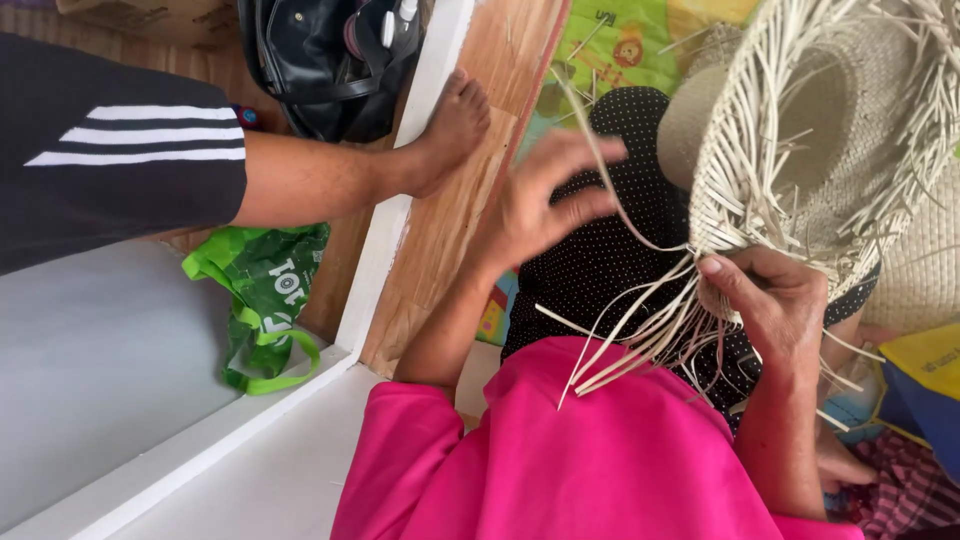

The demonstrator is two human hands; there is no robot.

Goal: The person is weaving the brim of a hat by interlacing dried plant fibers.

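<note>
A half-woven pale straw hat [840, 120] with several loose strands hanging from its brim rests over my lap at the right. My right hand [765, 300] pinches the brim's woven edge, thumb on top of the strands. My left hand [550, 200] is raised to the left of the hat, blurred, with its fingers spread. A long thin straw strand [610, 195] runs from the brim past those fingers; whether they grip it is unclear. I wear a pink top [600, 450] and black dotted trousers [610, 250].
Another person's leg in black shorts with white stripes [120, 150] crosses the top left, its bare foot [450, 125] on a white ledge [385, 250]. A green bag [265, 290], a black bag [320, 55] and a colourful mat [630, 40] lie around.
</note>
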